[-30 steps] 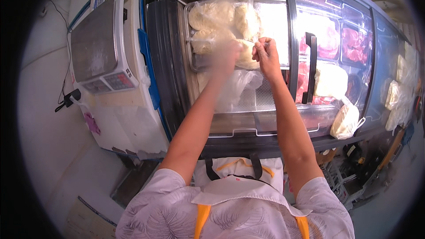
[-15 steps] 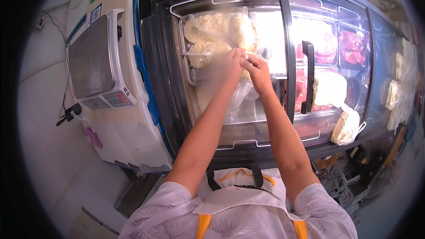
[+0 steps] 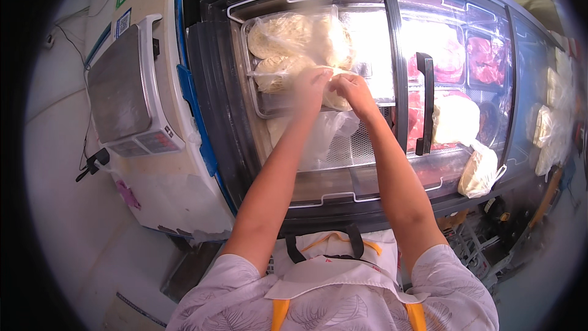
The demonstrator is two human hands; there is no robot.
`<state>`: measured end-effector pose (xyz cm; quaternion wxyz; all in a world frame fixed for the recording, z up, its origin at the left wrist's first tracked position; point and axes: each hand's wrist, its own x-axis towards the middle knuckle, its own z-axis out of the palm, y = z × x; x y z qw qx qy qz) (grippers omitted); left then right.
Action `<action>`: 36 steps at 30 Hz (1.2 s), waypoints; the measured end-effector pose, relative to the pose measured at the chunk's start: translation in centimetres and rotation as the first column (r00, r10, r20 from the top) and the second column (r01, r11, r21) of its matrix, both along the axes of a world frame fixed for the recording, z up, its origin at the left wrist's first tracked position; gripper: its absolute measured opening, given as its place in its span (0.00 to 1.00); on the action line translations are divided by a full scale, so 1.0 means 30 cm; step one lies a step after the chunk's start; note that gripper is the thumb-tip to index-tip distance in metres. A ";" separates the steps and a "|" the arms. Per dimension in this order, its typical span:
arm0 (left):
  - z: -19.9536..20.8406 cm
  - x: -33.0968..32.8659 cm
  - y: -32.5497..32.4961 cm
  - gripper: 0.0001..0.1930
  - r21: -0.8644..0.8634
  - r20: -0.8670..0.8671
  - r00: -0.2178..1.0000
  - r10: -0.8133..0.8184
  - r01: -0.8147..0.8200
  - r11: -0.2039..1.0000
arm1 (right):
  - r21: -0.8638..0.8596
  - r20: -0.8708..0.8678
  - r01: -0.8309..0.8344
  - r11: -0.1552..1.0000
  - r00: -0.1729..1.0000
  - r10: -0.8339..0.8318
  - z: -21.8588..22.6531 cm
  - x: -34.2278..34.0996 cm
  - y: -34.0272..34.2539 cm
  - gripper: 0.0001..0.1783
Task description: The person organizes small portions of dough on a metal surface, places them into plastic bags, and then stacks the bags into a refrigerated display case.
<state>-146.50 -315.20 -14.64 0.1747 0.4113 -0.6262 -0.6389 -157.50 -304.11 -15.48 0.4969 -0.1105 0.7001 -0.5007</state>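
Both my hands are inside the uncovered left part of a display cooler, over a tray point(image 3: 252, 99) of bagged pale food that looks like noodles. With closed fingers, my left hand point(image 3: 313, 84) grips thin clear plastic; a blurry haze covers part of it. My right hand point(image 3: 353, 92) pinches the same plastic bag point(image 3: 338, 102) close beside it, thumb and fingers together. Left of my hands lie two bags of noodles, an upper one point(image 3: 278, 34) and a lower one point(image 3: 282, 73). Loose clear plastic point(image 3: 334, 132) hangs below, over a perforated metal shelf point(image 3: 355, 152).
A scale point(image 3: 122, 92) stands on the counter at left. To the right, a glass lid with a black handle point(image 3: 424, 104) covers trays of red meat point(image 3: 487, 61). A tied bag point(image 3: 479, 175) rests on the cooler's near edge.
My hands have moved slightly apart, and the fingers of my right hand are curled more tightly on the plastic. The view has shifted slightly.
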 end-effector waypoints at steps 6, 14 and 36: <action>-0.056 0.008 0.000 0.11 0.082 0.072 0.995 -0.069 0.063 0.995 | -0.156 0.082 0.146 0.977 0.987 -0.135 0.018 0.032 0.048 0.08; -0.100 0.011 -0.077 0.09 -0.189 0.222 0.975 0.020 0.023 0.982 | -0.051 -0.401 0.136 0.989 0.904 -0.145 0.074 0.063 0.096 0.13; -0.152 -0.281 -0.421 0.05 -0.537 0.163 0.970 -0.179 0.239 0.809 | -0.059 -0.431 0.393 0.918 0.819 -0.379 -0.044 -0.100 -0.095 0.16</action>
